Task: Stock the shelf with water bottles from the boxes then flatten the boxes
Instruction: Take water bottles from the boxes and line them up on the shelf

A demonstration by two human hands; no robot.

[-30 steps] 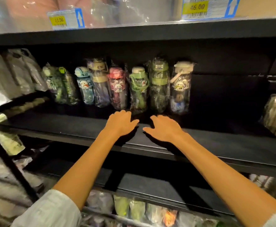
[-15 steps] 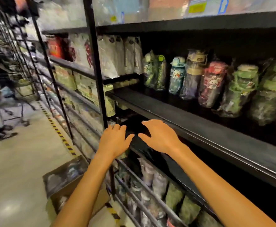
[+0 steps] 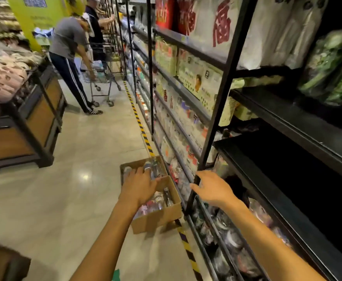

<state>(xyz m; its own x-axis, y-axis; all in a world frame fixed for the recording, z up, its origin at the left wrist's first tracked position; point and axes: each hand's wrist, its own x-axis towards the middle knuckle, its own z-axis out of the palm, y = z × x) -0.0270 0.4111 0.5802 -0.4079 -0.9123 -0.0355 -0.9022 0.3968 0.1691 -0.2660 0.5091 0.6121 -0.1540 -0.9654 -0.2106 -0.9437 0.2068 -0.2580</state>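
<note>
Two open cardboard boxes stand on the floor beside the shelving: a nearer box (image 3: 156,219) and a farther box (image 3: 125,166). Wrapped water bottles (image 3: 158,200) lie inside the nearer one. My left hand (image 3: 138,186) hovers over the boxes, fingers spread, holding nothing. My right hand (image 3: 213,188) is open in front of a black upright post (image 3: 216,110) of the shelving. The dark shelf (image 3: 299,130) at right carries green wrapped bottles (image 3: 328,63) near its back.
A person in a grey shirt (image 3: 69,55) bends over a shopping cart (image 3: 103,72) farther down the aisle, with another person behind. A wooden display stand (image 3: 24,126) is on the left. Yellow-black floor tape (image 3: 139,123) runs along the shelving. A dark corner of furniture (image 3: 1,260) shows at bottom left.
My view has swung left and down from the shelf of bottles to the aisle floor. Both hands came away from the shelf edge and now hang over the boxes.
</note>
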